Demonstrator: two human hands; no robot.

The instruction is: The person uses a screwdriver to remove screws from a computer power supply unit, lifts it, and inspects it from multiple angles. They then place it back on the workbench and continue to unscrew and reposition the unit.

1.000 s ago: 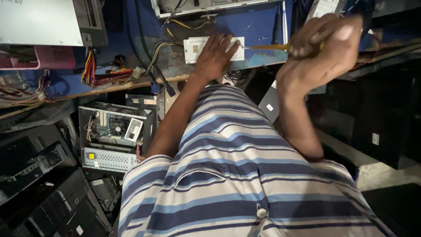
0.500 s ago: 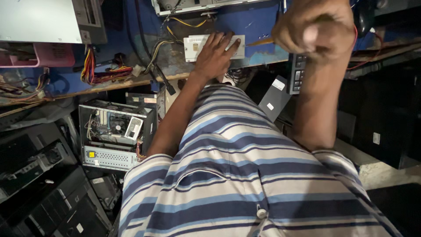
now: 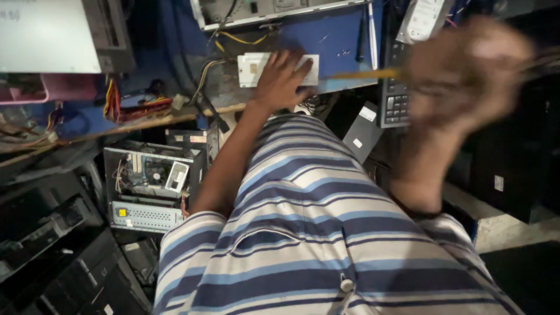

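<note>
Your left hand (image 3: 284,79) lies flat, fingers spread, on the white rectangular part (image 3: 274,68) on the blue bench (image 3: 338,35). Your right hand (image 3: 466,73) (badly blurred) is fisted around a yellow-shafted tool (image 3: 364,74) pointing at that part. One keyboard (image 3: 395,93) hangs behind; one opened computer case (image 3: 153,184) sits below left.

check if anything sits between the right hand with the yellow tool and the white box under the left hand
Nothing visible does. The right hand, blurred, holds a yellow tool whose tip nearly reaches the white box; the left hand lies on the box.
</note>
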